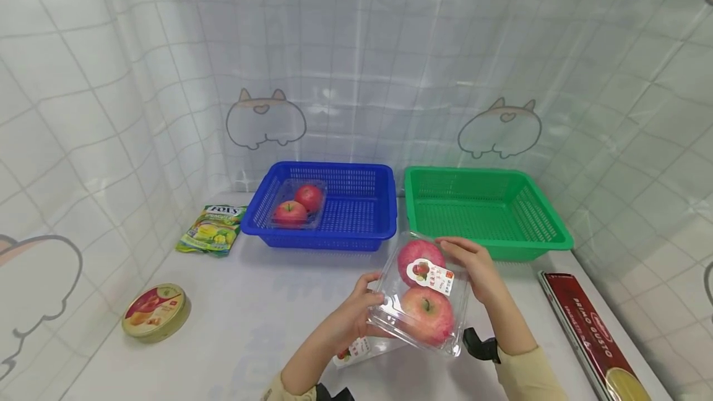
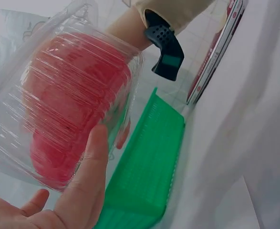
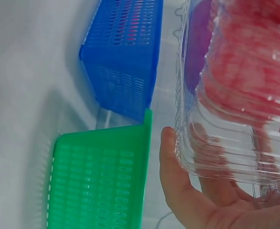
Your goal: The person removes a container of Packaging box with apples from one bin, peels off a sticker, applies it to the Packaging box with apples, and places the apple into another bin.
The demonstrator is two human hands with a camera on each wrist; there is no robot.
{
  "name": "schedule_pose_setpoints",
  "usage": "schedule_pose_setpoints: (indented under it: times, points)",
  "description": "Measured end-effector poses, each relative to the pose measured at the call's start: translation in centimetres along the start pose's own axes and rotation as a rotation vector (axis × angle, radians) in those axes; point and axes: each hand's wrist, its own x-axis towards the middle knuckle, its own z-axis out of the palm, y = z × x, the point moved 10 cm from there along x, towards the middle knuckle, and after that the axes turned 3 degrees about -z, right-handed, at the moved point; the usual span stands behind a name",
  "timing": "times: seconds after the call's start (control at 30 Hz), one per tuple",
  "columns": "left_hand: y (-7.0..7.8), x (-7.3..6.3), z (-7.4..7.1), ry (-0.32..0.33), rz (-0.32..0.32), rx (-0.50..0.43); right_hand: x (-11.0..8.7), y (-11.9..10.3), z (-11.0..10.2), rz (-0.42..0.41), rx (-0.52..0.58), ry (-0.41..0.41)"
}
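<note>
A clear plastic box of apples (image 1: 426, 314), holding two red apples and bearing a white sticker, is tilted up above the table between both hands. My left hand (image 1: 356, 311) grips its left side, thumb over the near face. At the upper right edge, my right hand (image 1: 473, 268) holds the box with its fingers along the rim. The ribbed base of the box (image 2: 77, 90) shows in the left wrist view, and again as clear ribbed plastic (image 3: 235, 133) in the right wrist view. Partly hidden beneath the left hand lies a white item with an apple label (image 1: 353, 351).
Behind the hands stand a blue basket (image 1: 320, 240), with another boxed apple pair (image 1: 298, 206) inside, and a green basket (image 1: 490, 243). To the left are a FOX'S candy bag (image 1: 211, 231) and a round tin (image 1: 156, 312). A red PRIMO GUSTO box (image 1: 593, 333) lies at right.
</note>
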Motion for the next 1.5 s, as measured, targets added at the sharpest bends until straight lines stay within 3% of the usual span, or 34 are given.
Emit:
schedule_pose_setpoints:
  times: [0.27, 0.53, 0.7, 0.9, 1.27, 1.5]
  points:
    - [0.6, 0.4, 0.0, 0.046, 0.062, 0.017, 0.2, -0.9, -0.1, -0.021, 0.014, 0.015]
    - [1.2, 1.5, -0.9, 0.182, 0.109, 0.012, -2.5, -0.8, -0.4, -0.021, -0.018, 0.049]
    - [2.2, 3.2, -1.1, 0.235, 0.168, -0.009, -3.8, -0.5, 0.1, -0.031, -0.067, 0.019]
    - [2.6, 5.5, -1.1, 0.293, 0.21, -0.077, -3.7, 0.1, 0.6, -0.021, -0.024, 0.017]
    - [2.7, 9.7, 0.3, 0.3, 0.229, -0.08, -1.8, 0.2, -1.8, -0.004, 0.111, 0.139]
    - [3.1, 11.5, 0.8, 0.309, 0.235, -0.031, -1.0, 0.4, -3.5, 0.03, 0.195, 0.2]
